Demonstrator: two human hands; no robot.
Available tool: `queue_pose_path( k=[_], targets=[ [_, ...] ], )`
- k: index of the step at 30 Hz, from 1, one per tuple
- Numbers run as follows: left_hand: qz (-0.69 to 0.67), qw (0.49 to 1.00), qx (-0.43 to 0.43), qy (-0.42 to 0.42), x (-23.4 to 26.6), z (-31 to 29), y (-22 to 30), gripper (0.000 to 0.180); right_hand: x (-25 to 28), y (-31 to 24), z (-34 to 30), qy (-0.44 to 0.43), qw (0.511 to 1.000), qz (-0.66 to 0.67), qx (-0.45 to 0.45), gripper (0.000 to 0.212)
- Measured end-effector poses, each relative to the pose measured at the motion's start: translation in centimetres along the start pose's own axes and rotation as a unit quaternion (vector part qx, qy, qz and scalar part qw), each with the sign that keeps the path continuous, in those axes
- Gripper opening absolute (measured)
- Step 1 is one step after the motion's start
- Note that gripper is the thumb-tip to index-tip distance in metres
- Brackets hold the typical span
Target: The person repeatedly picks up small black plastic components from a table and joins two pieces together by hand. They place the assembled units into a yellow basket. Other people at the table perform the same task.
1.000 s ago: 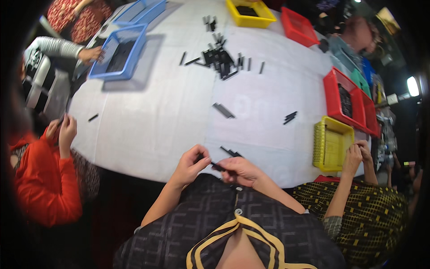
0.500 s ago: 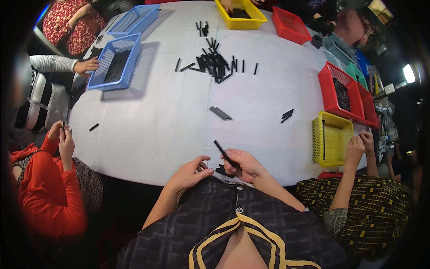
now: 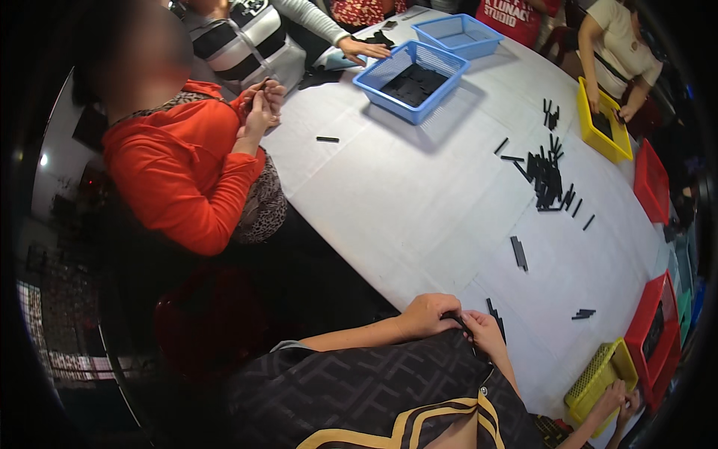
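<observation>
Both my hands meet low in the view, at the near edge of the white table point(image 3: 404, 247). A thin black strip point(image 3: 458, 320) is pinched between them. My left hand point(image 3: 428, 316) has its fingers curled over one end, and my right hand point(image 3: 488, 334) grips the other part from the right. Partly behind my right hand, a few more black strips point(image 3: 493, 314) lie on the table. Farther off is a short stack of dark grey strips point(image 3: 519, 254). A heap of black strips point(image 3: 546, 179) lies toward the far right.
A blue basket point(image 3: 399, 110) of black pieces stands far off. At right are a yellow basket point(image 3: 587, 382), a red basket point(image 3: 645, 329) and a few loose strips point(image 3: 583, 314). A person in orange point(image 3: 176, 165) sits at left, a lone strip point(image 3: 327, 139) nearby.
My view has swung to the left, so the table appears tilted. My left hand, open and apart before, has closed on the strip that my right hand was holding.
</observation>
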State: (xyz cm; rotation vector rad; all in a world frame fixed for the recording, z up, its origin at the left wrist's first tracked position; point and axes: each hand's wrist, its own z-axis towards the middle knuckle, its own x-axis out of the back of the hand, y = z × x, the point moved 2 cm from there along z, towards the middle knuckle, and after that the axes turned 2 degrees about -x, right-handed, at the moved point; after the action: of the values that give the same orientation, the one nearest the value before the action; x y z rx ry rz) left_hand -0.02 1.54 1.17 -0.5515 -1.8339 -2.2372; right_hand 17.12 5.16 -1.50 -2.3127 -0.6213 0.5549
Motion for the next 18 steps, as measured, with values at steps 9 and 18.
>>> queue_pose_path(
  k=[9, 18],
  targets=[
    [0.079, 0.994, 0.063, 0.043, 0.9, -1.0, -0.5, 0.033, 0.4, -1.1, -1.2, -0.078, 0.997, 0.016, -0.009, 0.026],
    [0.088, 0.991, 0.082, 0.056, 0.6, -0.2, -0.7, 0.036, 1.0, 2.2, -1.1, -0.069, 0.997, -0.018, 0.033, 0.023]
  ],
)
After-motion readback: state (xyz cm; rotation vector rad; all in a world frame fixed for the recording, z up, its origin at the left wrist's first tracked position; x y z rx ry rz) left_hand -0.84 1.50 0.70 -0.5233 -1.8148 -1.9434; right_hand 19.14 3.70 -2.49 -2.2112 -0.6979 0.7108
